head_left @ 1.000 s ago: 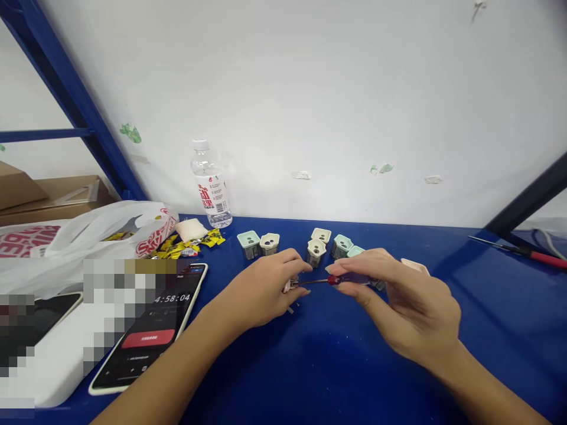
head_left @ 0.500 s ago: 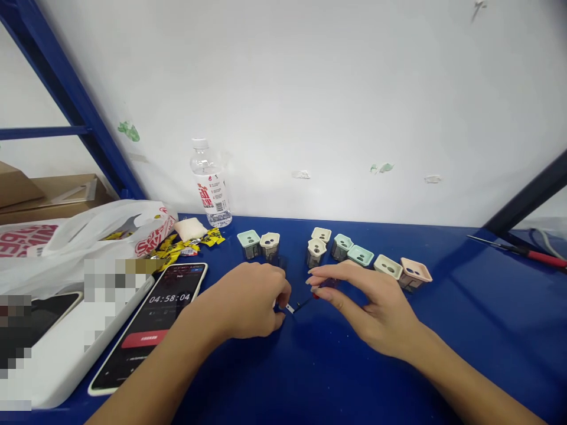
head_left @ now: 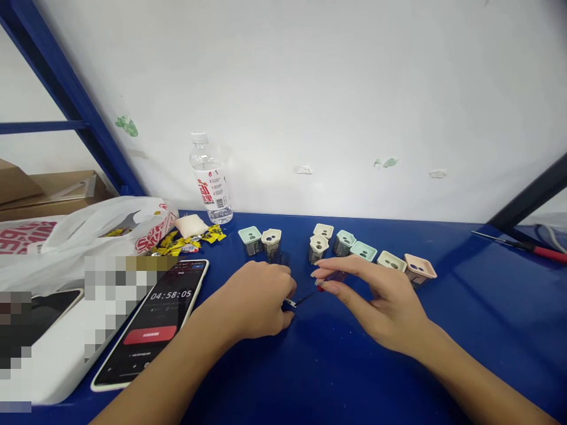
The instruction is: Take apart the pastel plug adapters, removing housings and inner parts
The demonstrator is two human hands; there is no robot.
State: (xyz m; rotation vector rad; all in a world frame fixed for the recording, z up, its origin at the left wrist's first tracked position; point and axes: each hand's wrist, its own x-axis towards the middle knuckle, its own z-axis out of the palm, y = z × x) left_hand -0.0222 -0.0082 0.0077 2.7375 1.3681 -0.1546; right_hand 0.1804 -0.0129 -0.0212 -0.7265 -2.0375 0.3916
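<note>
My left hand rests on the blue table, its fingertips pinching a tiny white-and-metal part. My right hand holds a small screwdriver with a translucent red handle between thumb and fingers. The screwdriver's thin shaft slants down to the part in my left fingers, and its tip is partly hidden there. Beyond my hands stands a row of several small square plastic housings with two holes each, in mint, cream and pink. A pink housing sits at the right end, and a mint one at the left end.
A phone showing a timer lies left of my left arm, near yellow wrappers, a white plastic bag and a water bottle. A red-handled screwdriver lies at the far right of the table.
My right hand has dropped back towards me, uncovering the right of the housing row. The screwdriver now slants down-left rather than lying level, and the small part shows at my left fingertips.
</note>
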